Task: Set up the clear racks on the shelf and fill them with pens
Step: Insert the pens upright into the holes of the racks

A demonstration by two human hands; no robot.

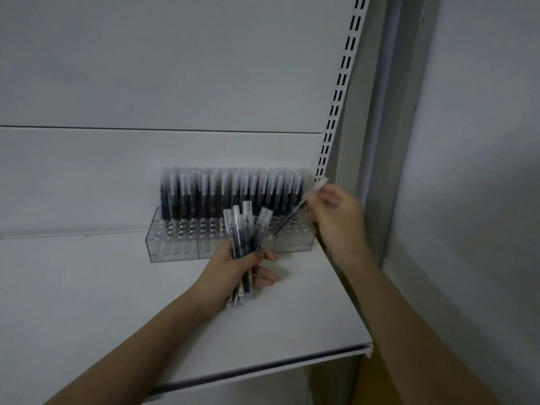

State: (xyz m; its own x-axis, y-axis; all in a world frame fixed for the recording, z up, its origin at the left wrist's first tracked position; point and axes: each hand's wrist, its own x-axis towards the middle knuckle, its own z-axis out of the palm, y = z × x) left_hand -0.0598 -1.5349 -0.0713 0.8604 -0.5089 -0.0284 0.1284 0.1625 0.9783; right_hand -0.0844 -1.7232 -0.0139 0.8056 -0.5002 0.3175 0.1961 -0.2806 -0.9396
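1. A bundle of pens (245,235) is being gripped by the left hand (233,267).
2. A single pen (292,216) is being pinched by the right hand (336,211), tilted over the clear racks (230,238).
3. The racks are being kept at the shelf's (87,287) back edge, near its right corner, with the rear rows filled.

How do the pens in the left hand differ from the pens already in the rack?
The pens in the left hand form a loose bundle, fanned out and tilted at different angles; the racked pens stand upright in even rows. The bundle is a handful; the racked pens are many more, filling the back rows of the clear rack, whose front holes are empty. Both appear to be the same kind: dark barrels with frosted caps.
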